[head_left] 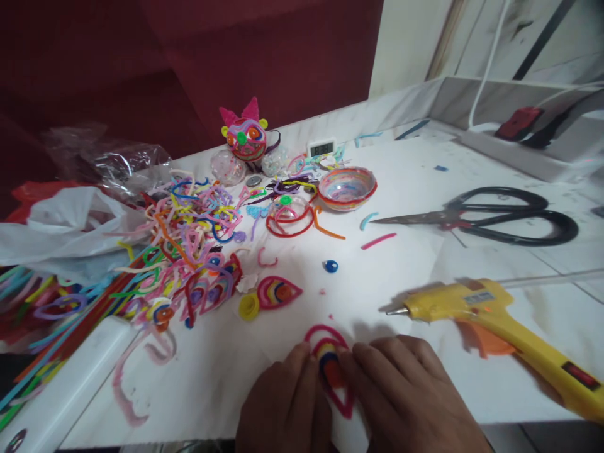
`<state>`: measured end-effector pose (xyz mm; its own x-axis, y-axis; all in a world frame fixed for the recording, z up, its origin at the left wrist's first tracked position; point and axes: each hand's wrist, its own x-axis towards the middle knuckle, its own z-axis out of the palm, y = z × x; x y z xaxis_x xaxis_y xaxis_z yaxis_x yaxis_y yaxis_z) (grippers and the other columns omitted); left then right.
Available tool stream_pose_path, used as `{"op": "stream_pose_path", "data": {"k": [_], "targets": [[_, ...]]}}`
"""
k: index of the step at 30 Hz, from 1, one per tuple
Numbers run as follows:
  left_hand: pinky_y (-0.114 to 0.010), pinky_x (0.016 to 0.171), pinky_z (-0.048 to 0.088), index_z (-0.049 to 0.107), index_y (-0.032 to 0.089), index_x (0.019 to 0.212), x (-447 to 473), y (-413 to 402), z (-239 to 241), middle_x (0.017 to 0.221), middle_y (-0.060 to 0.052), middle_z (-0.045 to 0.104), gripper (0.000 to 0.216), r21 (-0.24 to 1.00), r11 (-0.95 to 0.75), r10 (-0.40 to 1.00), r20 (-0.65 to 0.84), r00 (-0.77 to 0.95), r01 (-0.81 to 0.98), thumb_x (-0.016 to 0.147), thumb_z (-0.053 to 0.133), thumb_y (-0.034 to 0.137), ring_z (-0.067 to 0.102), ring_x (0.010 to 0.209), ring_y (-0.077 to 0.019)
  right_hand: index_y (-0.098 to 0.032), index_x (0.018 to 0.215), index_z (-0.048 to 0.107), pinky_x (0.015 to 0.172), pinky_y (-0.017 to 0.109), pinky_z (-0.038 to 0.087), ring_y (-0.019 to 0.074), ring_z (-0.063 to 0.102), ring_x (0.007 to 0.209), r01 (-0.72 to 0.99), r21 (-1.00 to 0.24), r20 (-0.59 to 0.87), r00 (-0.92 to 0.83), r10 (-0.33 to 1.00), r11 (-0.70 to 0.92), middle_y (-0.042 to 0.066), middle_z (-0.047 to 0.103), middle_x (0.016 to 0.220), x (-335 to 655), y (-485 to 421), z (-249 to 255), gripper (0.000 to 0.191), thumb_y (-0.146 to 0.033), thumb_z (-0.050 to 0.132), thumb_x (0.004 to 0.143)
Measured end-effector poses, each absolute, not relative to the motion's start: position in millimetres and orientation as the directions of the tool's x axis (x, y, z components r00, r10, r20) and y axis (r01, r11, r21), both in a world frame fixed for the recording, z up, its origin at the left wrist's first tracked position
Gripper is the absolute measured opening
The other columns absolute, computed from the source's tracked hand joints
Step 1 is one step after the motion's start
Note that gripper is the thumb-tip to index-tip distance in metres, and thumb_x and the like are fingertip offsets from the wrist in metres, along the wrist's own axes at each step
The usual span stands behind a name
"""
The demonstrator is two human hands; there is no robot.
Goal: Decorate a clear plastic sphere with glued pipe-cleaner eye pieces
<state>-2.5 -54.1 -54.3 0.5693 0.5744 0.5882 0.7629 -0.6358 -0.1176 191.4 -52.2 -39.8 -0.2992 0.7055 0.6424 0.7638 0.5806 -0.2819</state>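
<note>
In the head view, your left hand (283,399) and your right hand (410,390) meet near the front edge of the white table (226,402), holding a small teardrop-shaped, fuzzy pipe-cleaner piece with a magenta outline and yellow, blue and orange bands (331,372) between them. Your left fingers are drawn together at its left side, your right fingertips at its right; its rounded end shows beyond your fingertips and its point faces back toward you, between your hands. Whether your thumbs touch it, you cannot tell. Just beyond your left hand lies a similar magenta-edged teardrop piece with an orange centre (280,292), with a coiled yellow disc (249,306) beside it. A small round blue piece (331,267) lies farther off. Near your right hand, a yellow hot-glue gun (457,302) lies on its side, nozzle pointing left, and black-handled metal scissors (448,218) rest beyond it.
</note>
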Motion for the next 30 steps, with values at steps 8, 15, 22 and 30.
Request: {"op": "stream_pose_path", "data": {"k": [8,15,22,30], "targets": [[-0.033,0.080,0.057,0.068,0.009,0.110,-3.9,-57.6,-60.4,0.112,-0.014,0.073,0.030,-0.109,-0.631,0.588,0.577,0.566,0.768,0.082,0.062,0.016,0.071,0.094,-0.0230,-0.012,0.102,0.066,0.069,0.036,0.030,0.0204,0.046,0.074,0.714,-0.341,0.645,-0.295,0.705,0.611,0.006,0.062,0.082,194.7,-53.5,-41.4,0.039,-0.025,0.029,0.103],[-0.037,0.084,0.055,0.071,0.008,0.094,0.6,-56.5,-54.6,0.104,-0.015,0.075,0.016,-0.218,-0.671,0.493,0.583,0.645,0.709,0.082,0.061,0.011,0.068,0.101,-0.0275,-0.012,0.113,0.063,0.072,0.035,0.032,0.0199,0.047,0.078,0.689,-0.403,0.542,-0.351,0.764,0.602,0.006,0.061,0.087,204.5,-60.3,-32.7,0.032,-0.025,0.037,0.101],[-0.035,0.085,0.057,0.070,0.013,0.099,1.2,-56.3,-54.1,0.107,-0.012,0.074,0.019,-0.216,-0.640,0.535,0.565,0.629,0.738,0.083,0.060,0.014,0.069,0.101,-0.0250,-0.015,0.112,0.064,0.067,0.036,0.029,0.0212,0.044,0.074,0.752,-0.308,0.552,-0.358,0.753,0.583,0.005,0.059,0.083,195.5,-52.4,-36.6,0.045,-0.035,0.025,0.102],[-0.036,0.084,0.057,0.070,0.013,0.099,1.1,-56.5,-54.7,0.109,-0.013,0.073,0.020,-0.218,-0.642,0.537,0.557,0.633,0.736,0.083,0.058,0.014,0.069,0.101,-0.0256,-0.019,0.102,0.065,0.066,0.036,0.028,0.0200,0.043,0.071,0.775,-0.289,0.554,-0.343,0.759,0.562,0.003,0.058,0.081,191.0,-48.2,-39.8,0.050,-0.044,0.022,0.101]]}}
